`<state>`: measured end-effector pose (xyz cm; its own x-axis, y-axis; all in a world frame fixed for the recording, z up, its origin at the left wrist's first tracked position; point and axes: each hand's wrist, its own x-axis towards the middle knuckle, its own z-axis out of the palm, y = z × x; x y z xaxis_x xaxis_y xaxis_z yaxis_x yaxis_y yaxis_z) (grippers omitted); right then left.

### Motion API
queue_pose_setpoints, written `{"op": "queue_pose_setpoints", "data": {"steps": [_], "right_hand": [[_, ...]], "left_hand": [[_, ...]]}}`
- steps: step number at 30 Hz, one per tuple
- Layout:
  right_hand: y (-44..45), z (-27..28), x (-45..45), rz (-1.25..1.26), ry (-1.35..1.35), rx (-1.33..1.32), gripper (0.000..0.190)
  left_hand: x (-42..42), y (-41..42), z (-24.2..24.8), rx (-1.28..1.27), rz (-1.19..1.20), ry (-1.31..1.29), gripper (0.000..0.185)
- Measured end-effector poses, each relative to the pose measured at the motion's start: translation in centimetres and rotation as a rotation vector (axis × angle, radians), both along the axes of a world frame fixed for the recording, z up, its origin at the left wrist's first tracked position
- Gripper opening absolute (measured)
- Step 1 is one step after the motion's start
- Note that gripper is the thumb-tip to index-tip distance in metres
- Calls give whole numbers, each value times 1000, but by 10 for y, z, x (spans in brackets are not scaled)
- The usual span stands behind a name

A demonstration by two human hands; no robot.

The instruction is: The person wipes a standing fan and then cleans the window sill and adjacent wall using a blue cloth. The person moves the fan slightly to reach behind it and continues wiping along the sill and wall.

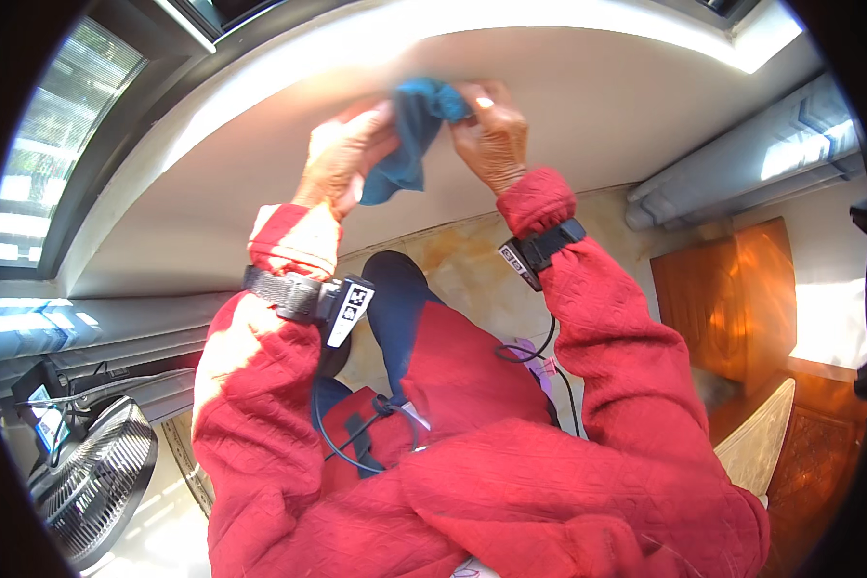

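Note:
A blue cloth (404,155) hangs bunched between my two hands, in front of a pale wall below the sunlit window sill (318,50). My right hand (491,130) grips its upper right end, where the cloth is crumpled. On the other side my left hand (347,155) has its fingers against the cloth's left edge and holds it there. The cloth's lower end droops loosely. Both hands are slightly blurred. Each forearm, in a red quilted sleeve, wears a black strap with a small tag box (347,311).
A black fan (101,477) stands at the lower left, near a grey-blue curtain (130,318). Another curtain (751,152) hangs at the right, above wooden furniture (722,296). A dark-framed window (58,144) is at the upper left. Black cables (332,441) run across my clothes.

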<state>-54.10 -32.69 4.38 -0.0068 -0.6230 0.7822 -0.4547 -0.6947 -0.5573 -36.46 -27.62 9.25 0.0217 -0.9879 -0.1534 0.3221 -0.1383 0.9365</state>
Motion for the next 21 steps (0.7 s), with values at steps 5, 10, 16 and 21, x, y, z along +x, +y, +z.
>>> {"op": "queue_pose_setpoints", "data": {"steps": [5,10,16,21], "right_hand": [[1,7,-24,136,-127,355,22],[5,13,-56,381,-375,660,20],[12,-7,-52,481,-790,977,33],[26,-15,-47,654,-859,1058,55]], "left_hand": [[-29,-4,-11,-261,-9,-687,33],[-13,1,-18,-128,122,-692,21],[-19,10,-13,-188,113,-780,24],[-20,9,-9,7,137,-366,23]]}}
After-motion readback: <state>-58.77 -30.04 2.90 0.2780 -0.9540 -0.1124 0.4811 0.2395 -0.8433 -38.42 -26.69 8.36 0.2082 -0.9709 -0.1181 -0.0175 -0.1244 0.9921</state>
